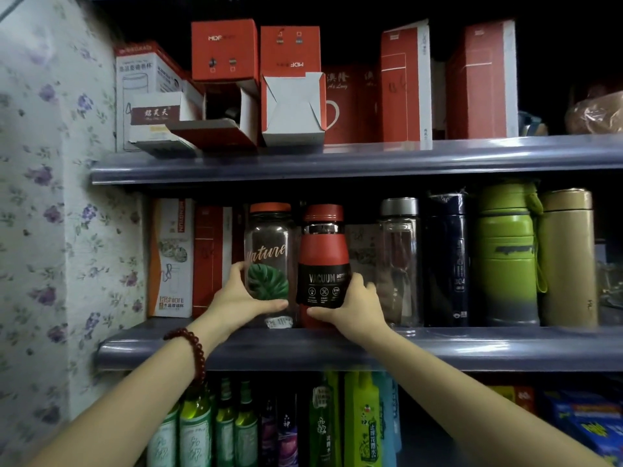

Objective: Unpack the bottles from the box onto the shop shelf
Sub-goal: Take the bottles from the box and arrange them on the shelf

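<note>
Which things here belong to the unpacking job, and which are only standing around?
Job: clear glass bottle with leaf print in left hand; red vacuum bottle in right hand; grey middle shelf.

Around: green flask; gold flask; red cartons.

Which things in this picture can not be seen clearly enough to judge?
Head view only:
- Base of the red vacuum bottle: covered by the right hand.
- Lower left side of the clear "nature" bottle: covered by the left hand.
- The box to unpack: not in view.
- Small print on the vacuum bottle's label: too small.
- Far right of the middle shelf: blurred, cut off.
</note>
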Tool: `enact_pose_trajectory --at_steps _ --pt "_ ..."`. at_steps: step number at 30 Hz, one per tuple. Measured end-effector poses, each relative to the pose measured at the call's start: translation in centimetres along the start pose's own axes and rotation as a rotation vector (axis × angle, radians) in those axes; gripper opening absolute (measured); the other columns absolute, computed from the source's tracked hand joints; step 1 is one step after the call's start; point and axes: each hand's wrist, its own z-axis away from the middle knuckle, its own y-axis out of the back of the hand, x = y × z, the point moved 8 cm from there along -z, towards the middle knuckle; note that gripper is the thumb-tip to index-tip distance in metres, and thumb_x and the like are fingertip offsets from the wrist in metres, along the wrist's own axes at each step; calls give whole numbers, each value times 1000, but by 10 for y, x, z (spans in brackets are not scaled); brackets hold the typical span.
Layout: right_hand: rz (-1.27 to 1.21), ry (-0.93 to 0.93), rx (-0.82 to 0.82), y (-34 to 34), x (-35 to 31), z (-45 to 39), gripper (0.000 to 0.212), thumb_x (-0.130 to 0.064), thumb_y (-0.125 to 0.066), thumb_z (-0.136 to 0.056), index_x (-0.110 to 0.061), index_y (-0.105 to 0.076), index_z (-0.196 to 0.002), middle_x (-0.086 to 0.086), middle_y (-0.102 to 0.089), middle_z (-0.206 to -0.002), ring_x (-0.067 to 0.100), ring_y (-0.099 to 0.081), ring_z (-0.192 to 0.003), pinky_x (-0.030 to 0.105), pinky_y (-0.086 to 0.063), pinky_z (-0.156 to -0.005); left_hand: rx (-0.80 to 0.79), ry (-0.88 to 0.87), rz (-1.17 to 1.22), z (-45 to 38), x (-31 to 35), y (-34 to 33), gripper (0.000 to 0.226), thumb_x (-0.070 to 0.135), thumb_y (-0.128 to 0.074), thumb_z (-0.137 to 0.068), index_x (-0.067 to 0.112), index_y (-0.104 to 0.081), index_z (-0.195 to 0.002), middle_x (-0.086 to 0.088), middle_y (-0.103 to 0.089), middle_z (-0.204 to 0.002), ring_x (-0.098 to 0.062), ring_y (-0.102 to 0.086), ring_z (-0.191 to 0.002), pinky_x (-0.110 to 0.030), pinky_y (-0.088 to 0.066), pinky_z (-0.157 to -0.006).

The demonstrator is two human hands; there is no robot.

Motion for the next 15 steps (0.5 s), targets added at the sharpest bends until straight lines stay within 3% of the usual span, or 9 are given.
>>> enact_pose_trajectory --at_steps 2,6,9,11,15 --pt "-33 -9 -40 -2 -2 0 78 -39 -81 -70 -10 -38 -128 12 -46 -126 27 -49 -116 34 -44 -95 -76 -5 -4 0 1 -1 113 32 -88 -57 29 -20 -147 11 -49 -126 -14 -48 -121 -33 -34 -105" --pt "-196 -50 -132 -5 -1 -1 53 -17 -73 -79 -9 -38 -118 9 -57 -117 14 -55 -87 18 -43 -61 -181 126 83 -2 -9 -3 89 24 -86 -59 16 -44 -137 8 -60 -105 -6 -54 -97 -30 -40 -98" --pt "-160 -47 -27 -1 -1 1 65 -28 -83 -69 -10 -40 -115 9 -57 -115 24 -58 -100 33 -50 -82 -121 153 77 -4 -13 -3 88 26 -88 -60 11 -43 -134 4 -58 -111 -13 -53 -109 -31 -38 -101" --pt "-54 -45 39 1 -2 4 76 -38 -85 -64 -10 -40 -119 12 -49 -121 30 -53 -112 40 -47 -95 -83 137 62 -4 -12 -4 88 28 -88 -60 10 -40 -131 3 -55 -111 -15 -50 -112 -28 -37 -97" --pt "-53 -20 -16 0 -1 4 82 -35 -84 -65 -11 -39 -129 11 -44 -127 28 -46 -119 37 -41 -101 -63 106 10 -3 -12 -2 91 34 -87 -61 12 -35 -133 4 -52 -110 -13 -48 -107 -26 -38 -92"
